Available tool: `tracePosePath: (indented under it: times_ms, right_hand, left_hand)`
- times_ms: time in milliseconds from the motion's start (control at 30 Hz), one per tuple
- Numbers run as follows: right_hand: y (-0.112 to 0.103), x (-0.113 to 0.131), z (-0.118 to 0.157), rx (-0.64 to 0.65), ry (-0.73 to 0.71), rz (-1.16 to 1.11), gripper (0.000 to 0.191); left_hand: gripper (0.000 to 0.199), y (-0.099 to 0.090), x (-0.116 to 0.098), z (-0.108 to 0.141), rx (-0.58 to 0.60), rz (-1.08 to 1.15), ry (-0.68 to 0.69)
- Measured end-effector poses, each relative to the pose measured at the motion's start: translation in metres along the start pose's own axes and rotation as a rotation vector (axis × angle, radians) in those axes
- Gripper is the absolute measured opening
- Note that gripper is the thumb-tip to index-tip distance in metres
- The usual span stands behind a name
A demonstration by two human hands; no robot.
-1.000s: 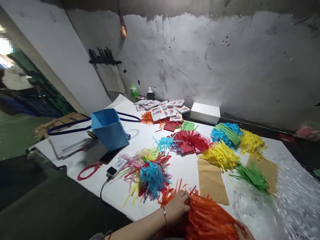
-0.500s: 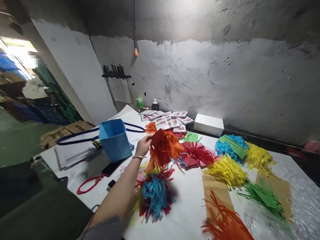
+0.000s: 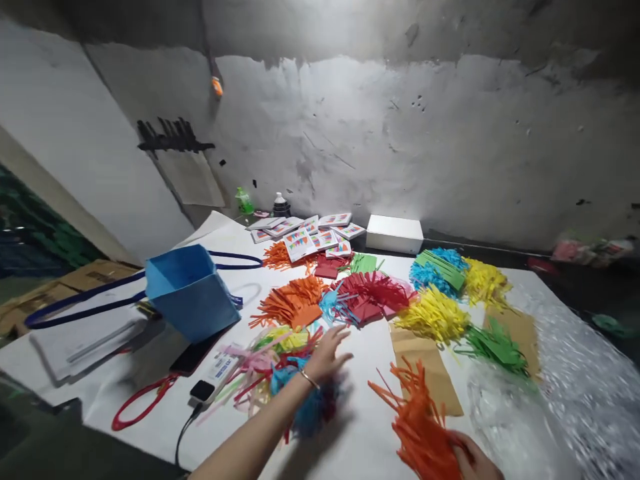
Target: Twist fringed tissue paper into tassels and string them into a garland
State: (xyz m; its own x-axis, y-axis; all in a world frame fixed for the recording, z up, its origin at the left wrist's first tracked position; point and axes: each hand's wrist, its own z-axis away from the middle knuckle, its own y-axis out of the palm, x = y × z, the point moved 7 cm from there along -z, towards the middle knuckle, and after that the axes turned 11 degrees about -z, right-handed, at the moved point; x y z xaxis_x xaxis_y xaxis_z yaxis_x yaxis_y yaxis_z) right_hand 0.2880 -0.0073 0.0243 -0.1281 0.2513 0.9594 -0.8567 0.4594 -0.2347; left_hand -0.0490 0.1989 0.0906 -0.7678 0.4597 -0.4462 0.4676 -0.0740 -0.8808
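My left hand [image 3: 327,357], with a bracelet at its wrist, hovers over the middle of the table with its fingers apart and nothing in them. Under and beside it lie blue and red fringed paper tassels [image 3: 305,410], partly hidden by the hand and blurred. An orange fringed paper tassel [image 3: 295,300] rests just beyond it, against a small blue tassel [image 3: 337,303] and the red tassels [image 3: 375,293]. At the lower right edge, my right hand [image 3: 473,457] grips another orange fringed paper tassel [image 3: 423,427], its strips hanging loose to the left.
A blue bag [image 3: 193,293] with dark straps stands at left, near red-handled scissors [image 3: 145,400] and a phone [image 3: 193,353]. Printed packs [image 3: 300,243] and a white box [image 3: 394,235] line the wall. Yellow [image 3: 435,313] and green tassels [image 3: 503,347] and clear plastic [image 3: 515,413] lie at right.
My left hand has let go of an orange tassel, which now lies on the table, and has drawn back toward me. My right hand has come into view holding an orange tassel. The view has turned right.
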Motion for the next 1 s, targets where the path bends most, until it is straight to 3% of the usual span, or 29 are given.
tracePosePath:
  times_ms: [100, 133, 167, 233, 333, 467, 600, 700, 767, 833, 933, 1000]
  right_hand:
    - [0.018, 0.028, 0.018, 0.058, -0.196, 0.071, 0.026]
    - [0.028, 0.042, 0.023, 0.095, -0.287, 0.092, 0.026]
    - [0.036, 0.056, 0.028, 0.117, -0.385, 0.126, 0.027]
    - [0.051, 0.079, 0.038, 0.150, -0.593, 0.256, 0.032]
    - [0.066, 0.089, 0.049, 0.139, -0.774, 0.498, 0.040]
    - [0.067, 0.083, 0.058, 0.085, -0.877, 0.593, 0.043]
    - [0.056, 0.085, 0.074, 0.142, -1.010, 0.500, 0.054]
    - [0.043, 0.091, 0.083, 0.159, -1.073, 0.453, 0.060]
    - [0.037, 0.091, 0.086, 0.153, -1.084, 0.442, 0.061]
    - [0.034, 0.089, 0.087, 0.150, -1.084, 0.428, 0.063]
    - [0.035, 0.080, 0.081, 0.121, -1.071, 0.410, 0.066]
    - [0.031, 0.077, 0.071, 0.102, -1.061, 0.425, 0.067]
  left_hand:
    - [0.082, 0.033, -0.107, 0.025, 0.147, -0.037, 0.483]
    - [0.075, 0.040, -0.131, 0.032, 0.159, -0.052, 0.543]
    - [0.057, 0.046, -0.148, 0.037, 0.151, -0.069, 0.555]
    - [0.026, 0.055, -0.168, 0.042, 0.120, -0.112, 0.530]
    - [0.029, 0.062, -0.175, 0.055, 0.108, -0.161, 0.528]
    - [0.020, 0.063, -0.168, 0.077, 0.249, 0.013, 0.511]
    - [0.047, 0.063, -0.143, 0.061, 0.287, 0.310, 0.155]
    - [0.057, 0.086, -0.132, 0.045, 0.518, 0.462, -0.080]
    - [0.063, 0.098, -0.134, 0.043, 0.691, 0.547, -0.139]
    - [0.069, 0.100, -0.140, 0.046, 0.745, 0.620, -0.138]
    - [0.076, 0.103, -0.155, 0.069, 0.868, 0.928, -0.231]
    - [0.070, 0.110, -0.172, 0.092, 1.030, 1.194, -0.333]
